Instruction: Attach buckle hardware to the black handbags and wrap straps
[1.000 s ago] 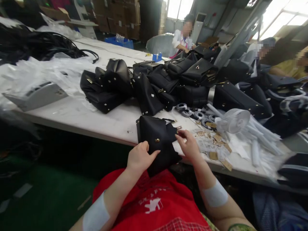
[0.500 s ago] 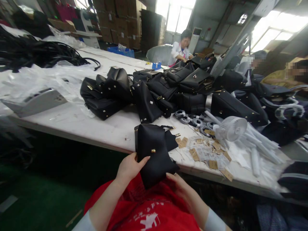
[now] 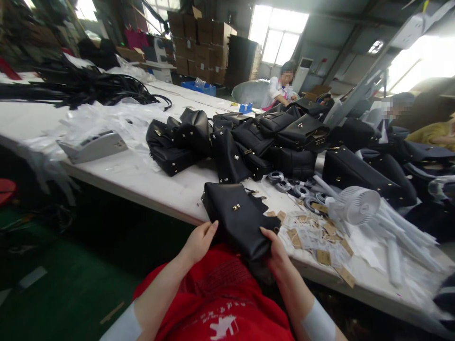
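A black handbag (image 3: 236, 222) with a small gold turn-lock lies tilted over the table's front edge, its lower end towards my red apron. My right hand (image 3: 276, 246) grips its lower right corner, with the thumb on top and the other fingers hidden underneath. At the bag's left edge, my left hand (image 3: 202, 240) has its thumb and fingers closed together against the side. Short straps with gold fittings (image 3: 261, 196) stick out at the bag's far right side.
Several black bags (image 3: 199, 137) are heaped behind. To the right are a white fan (image 3: 357, 204), brown tags (image 3: 323, 257) and coiled straps (image 3: 300, 190). A grey dispenser (image 3: 94, 148) and plastic wrap stand left. Co-workers (image 3: 279, 90) sit beyond the heap.
The handbag has turned, its lower end swinging right. My right hand has moved up onto its corner; my left thumb has slid from its front to the left edge. The view has shifted left.
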{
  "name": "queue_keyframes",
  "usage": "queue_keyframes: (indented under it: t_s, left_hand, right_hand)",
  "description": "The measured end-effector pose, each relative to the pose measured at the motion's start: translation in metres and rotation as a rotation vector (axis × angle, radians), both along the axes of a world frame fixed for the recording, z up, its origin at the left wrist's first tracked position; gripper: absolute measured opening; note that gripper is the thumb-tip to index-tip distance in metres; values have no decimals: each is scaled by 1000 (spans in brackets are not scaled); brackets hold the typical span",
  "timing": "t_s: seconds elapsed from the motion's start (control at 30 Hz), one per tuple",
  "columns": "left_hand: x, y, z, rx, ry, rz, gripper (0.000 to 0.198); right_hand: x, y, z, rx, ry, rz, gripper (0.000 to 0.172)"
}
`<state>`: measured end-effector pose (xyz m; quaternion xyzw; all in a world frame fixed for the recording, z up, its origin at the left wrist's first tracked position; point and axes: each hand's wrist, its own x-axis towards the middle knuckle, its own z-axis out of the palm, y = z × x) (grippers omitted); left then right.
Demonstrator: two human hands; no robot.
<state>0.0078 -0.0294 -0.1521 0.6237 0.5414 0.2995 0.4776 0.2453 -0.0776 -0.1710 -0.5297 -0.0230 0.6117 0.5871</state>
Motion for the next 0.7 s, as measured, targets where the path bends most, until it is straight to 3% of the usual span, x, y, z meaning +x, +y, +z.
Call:
queue_keyframes:
  t_s: [0.1,0.23,0.37,0.5,0.7]
  left_hand:
    - [-15,-1,13,-107,-380,190,28]
    - [-33,-5,23,-164,-713,352,41]
    - [-41,-10,20,-211,-731,425,41]
    - [-44,-15,17,-218,-728,462,41]
    - [-45,-17,22,-300,-700,421,34]
  right_hand:
    - [29,11,20,91,96,66,11]
    - [45,20,42,177,178,59,12]
    - [39,22,54,108,249,-22,19]
    - [35,21,58,136,261,37,20]
    - [36,21,57,166,280,98,21]
